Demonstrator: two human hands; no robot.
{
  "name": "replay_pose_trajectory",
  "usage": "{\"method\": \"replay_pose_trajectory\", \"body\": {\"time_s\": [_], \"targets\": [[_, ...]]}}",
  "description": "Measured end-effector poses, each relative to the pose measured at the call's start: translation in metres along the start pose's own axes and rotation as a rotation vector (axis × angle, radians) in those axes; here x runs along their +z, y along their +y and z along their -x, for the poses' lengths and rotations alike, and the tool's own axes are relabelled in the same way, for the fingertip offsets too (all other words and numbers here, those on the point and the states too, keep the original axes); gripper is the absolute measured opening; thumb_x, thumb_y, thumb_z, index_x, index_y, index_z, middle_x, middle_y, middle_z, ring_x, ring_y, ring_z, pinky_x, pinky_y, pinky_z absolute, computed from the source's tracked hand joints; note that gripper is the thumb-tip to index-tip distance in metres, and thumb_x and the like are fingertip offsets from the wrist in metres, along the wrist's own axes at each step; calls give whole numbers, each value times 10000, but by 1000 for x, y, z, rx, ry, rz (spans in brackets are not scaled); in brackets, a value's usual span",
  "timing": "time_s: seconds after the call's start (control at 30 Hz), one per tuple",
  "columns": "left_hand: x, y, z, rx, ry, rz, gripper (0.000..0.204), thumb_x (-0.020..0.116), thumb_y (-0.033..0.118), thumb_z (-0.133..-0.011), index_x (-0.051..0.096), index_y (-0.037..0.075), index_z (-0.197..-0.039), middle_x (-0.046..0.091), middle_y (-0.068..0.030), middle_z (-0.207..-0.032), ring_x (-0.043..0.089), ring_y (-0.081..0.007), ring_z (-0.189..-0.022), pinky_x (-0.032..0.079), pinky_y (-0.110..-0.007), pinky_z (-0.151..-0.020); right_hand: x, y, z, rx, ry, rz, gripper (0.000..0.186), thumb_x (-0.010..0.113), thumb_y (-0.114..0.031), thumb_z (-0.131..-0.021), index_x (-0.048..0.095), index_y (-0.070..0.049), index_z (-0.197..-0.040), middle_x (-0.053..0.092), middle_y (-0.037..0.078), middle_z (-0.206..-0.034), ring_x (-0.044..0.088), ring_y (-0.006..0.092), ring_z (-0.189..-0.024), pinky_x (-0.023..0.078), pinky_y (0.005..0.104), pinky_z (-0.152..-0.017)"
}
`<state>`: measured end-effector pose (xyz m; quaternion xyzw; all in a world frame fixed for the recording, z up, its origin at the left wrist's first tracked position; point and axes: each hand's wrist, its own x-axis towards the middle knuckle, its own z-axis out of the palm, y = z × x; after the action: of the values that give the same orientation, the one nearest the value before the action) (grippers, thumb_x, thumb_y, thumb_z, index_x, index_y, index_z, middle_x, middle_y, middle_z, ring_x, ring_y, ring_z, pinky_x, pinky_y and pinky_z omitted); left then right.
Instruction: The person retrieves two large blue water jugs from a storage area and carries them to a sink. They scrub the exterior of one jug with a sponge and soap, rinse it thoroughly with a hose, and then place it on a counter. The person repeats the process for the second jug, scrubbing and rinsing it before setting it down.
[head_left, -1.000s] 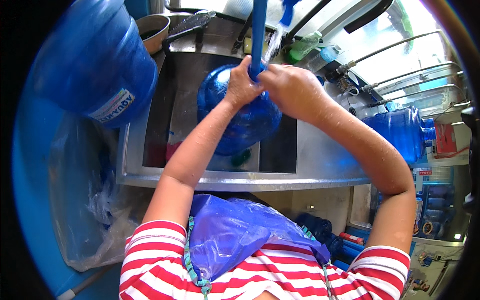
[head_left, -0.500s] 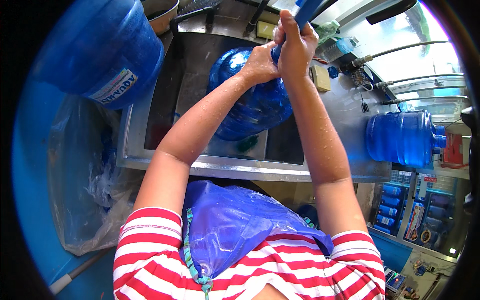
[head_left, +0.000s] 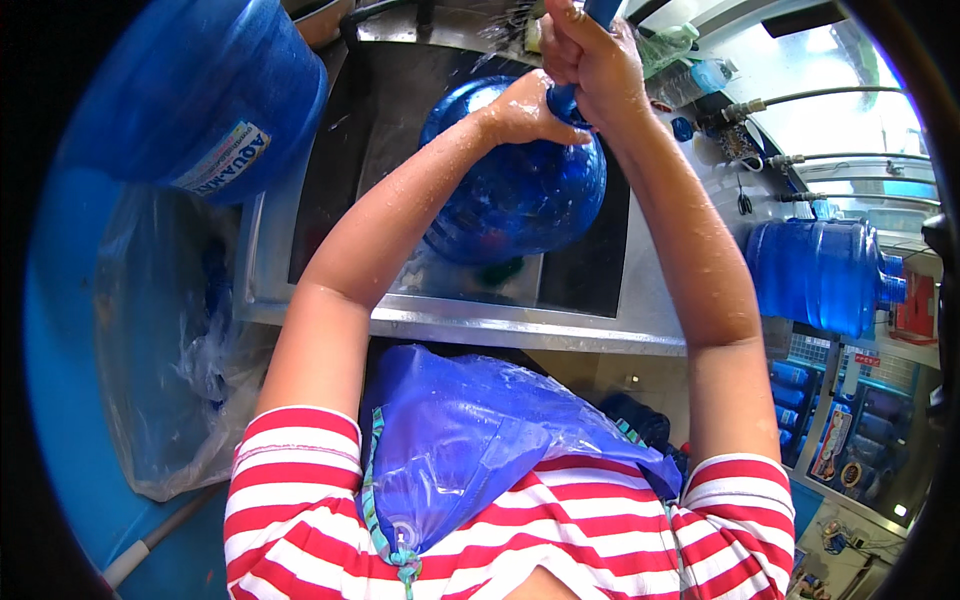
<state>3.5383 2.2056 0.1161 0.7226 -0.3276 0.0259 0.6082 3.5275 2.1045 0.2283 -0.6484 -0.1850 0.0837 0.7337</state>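
A large translucent blue water jug (head_left: 515,205) stands in the steel sink (head_left: 470,314), its neck tipped toward the far right. My left hand (head_left: 522,108) is closed around the jug's neck, wet with drops. Just above it, my right hand (head_left: 605,68) is wrapped round a thick blue handle (head_left: 602,9) that rises from the jug's mouth. The lower end of the handle is hidden, and its top runs out of view. Through the jug's wall I cannot make out what is inside. Water sprays behind my hands.
Another big blue jug (head_left: 215,95) stands at the left, above a clear plastic bag (head_left: 160,350). A blue jug (head_left: 815,275) lies on its side at the right. Clear bottles (head_left: 690,82) and hoses with metal fittings (head_left: 740,112) are at the far right.
My right hand has moved up and slightly right, with the blue handle. The jug has shifted a little to the right, and its neck shows more. Water splashes at the back.
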Motion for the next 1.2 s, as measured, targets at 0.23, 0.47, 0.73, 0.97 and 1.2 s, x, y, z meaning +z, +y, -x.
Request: {"method": "replay_pose_trajectory", "body": {"time_s": [0.23,0.47,0.73,0.97,1.2], "targets": [[-3,-2,-8,34,-147,89,541,853,293,-600,673,14,-1027,709,-98,-961,657,-213,-910,484,-346,-881,-18,10,9,-75,116,-238,446,632,-366,-937,410,-168,-604,363,-47,-501,317,65,-417,238,245,-415],[7,1,-5,68,30,94,544,845,276,-608,664,12,-1047,710,-82,-943,651,-194,-929,473,-321,-908,-3,7,9,-73,199,-64,417,629,-345,-943,438,-156,-624,389,-42,-534,385,76,-451,282,218,-437],[-7,12,-1,-17,-343,338,373,820,175,-650,693,20,-965,719,-72,-943,658,-168,-927,483,-321,-905,-20,-8,7,200,-330,-281,459,544,-389,-976,425,-147,-604,381,-27,-519,359,90,-430,276,237,-424],[75,29,30,56,820,-357,740,855,309,-626,505,20,-1211,599,-169,-1079,585,-362,-1018,462,-409,-926,0,12,1,-107,380,-95,516,585,-386,-958,351,-140,-570,331,-18,-541,328,105,-486,302,273,-513],[-1,31,13,-30,-78,-45,679,857,321,-548,619,-32,-1078,650,-231,-1068,643,-310,-1023,493,-374,-909,-9,7,19,11,-171,-60,499,549,-334,-978,345,-152,-562,328,-20,-522,299,101,-459,275,258,-491]]}}
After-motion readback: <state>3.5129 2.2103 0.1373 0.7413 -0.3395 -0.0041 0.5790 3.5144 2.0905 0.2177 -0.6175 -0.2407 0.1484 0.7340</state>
